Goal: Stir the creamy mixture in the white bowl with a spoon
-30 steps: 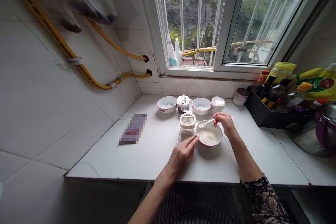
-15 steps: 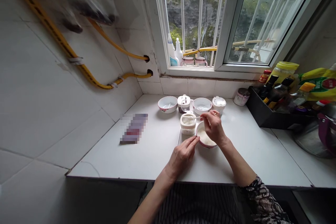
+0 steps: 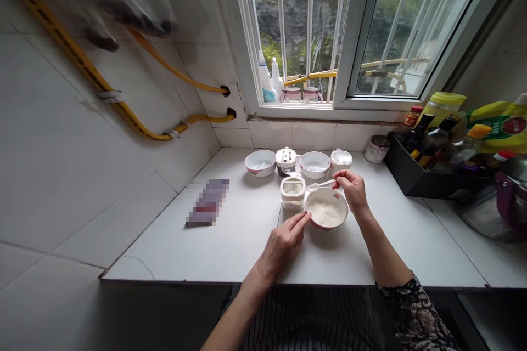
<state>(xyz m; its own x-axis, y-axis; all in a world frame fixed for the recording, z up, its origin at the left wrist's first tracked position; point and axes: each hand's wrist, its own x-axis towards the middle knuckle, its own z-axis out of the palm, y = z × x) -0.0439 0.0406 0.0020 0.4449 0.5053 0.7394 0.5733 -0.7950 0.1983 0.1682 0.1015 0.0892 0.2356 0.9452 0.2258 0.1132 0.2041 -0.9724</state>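
My right hand [image 3: 351,189] pinches the handle of a small white spoon [image 3: 315,187] above the far rim of a bowl. That bowl [image 3: 329,223] is white with a red flower pattern and contains pale powder. The fingertips of my left hand [image 3: 286,242] are together at the bowl's near left rim, steadying it; the thumb is mostly hidden. Left of the bowl stands an open seasoning jar [image 3: 293,203] with white contents and its lid raised. Behind are two more white bowls, a left one [image 3: 260,170] and a right one [image 3: 315,172].
A dark-filled jar [image 3: 285,163] and a white-lidded jar [image 3: 341,160] stand at the back. A black box of bottles [image 3: 411,175] and a pot [image 3: 494,214] are at the right. A blurred packet [image 3: 208,203] lies left. The counter's front edge [image 3: 185,282] runs before me.
My right hand has moved right with the spoon, from over the open jar and bowl to beyond the bowl's far rim. The powder in the bowl now shows more fully. My left hand stays at the bowl.
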